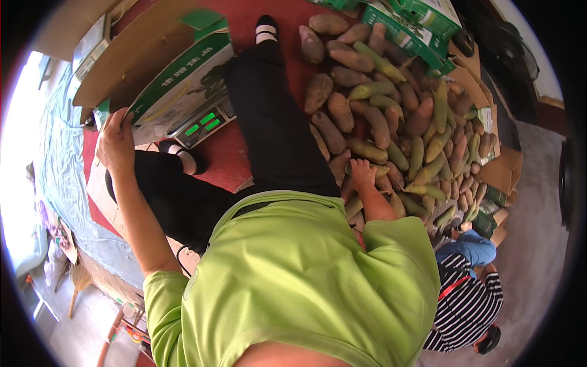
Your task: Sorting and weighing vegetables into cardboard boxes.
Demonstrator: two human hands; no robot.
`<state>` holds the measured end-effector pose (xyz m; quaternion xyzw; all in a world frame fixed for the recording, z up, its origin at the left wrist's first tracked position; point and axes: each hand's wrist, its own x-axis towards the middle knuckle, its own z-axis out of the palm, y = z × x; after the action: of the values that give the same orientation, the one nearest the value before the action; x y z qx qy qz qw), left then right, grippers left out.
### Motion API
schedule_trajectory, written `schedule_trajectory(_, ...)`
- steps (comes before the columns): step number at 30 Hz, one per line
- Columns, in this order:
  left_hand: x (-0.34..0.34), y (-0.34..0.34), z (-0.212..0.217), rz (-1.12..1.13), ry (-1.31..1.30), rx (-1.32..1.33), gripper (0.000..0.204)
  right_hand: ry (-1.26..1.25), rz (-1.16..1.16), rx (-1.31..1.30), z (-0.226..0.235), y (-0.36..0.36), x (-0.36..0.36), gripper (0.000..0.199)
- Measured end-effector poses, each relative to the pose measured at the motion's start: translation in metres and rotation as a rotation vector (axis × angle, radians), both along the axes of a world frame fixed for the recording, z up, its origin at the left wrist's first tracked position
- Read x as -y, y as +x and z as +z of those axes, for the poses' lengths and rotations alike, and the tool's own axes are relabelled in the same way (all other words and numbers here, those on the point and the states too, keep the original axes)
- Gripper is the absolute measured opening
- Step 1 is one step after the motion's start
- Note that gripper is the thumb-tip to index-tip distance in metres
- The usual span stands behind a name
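My left hand [116,139] is closed on the near edge of a green and white cardboard box [177,85], its thumb on the printed side. The box lies tilted on a digital scale [205,127] with lit green displays. My right hand [364,174] lies on the near left part of a heap of long, thick vegetables [422,116], some reddish-brown and some green; their exact kind I cannot tell. Its fingers are slightly apart and touch the vegetables, and what is under the palm is hidden.
Green printed boxes [422,30] stand behind the heap, and an open brown carton [501,171] is at its right. A person in a striped shirt [468,303] crouches at the lower right. Pale blue sheeting [58,153] spreads at the left, near a broom [78,278].
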<state>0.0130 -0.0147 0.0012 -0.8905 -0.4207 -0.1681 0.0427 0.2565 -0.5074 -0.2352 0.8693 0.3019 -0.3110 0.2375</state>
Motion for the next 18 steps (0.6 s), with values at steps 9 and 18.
schedule_trajectory(9, 0.005, 0.000, 0.008, 0.029, -0.027, 0.008, 0.013, 0.017, 0.033, 0.023, 0.005, 0.014, -0.019, 0.044)
schedule_trajectory(18, 0.003, 0.001, 0.008, 0.025, -0.006, 0.002, 0.013, 1.184, -0.384, 0.156, 0.041, 0.093, -0.090, 0.061)
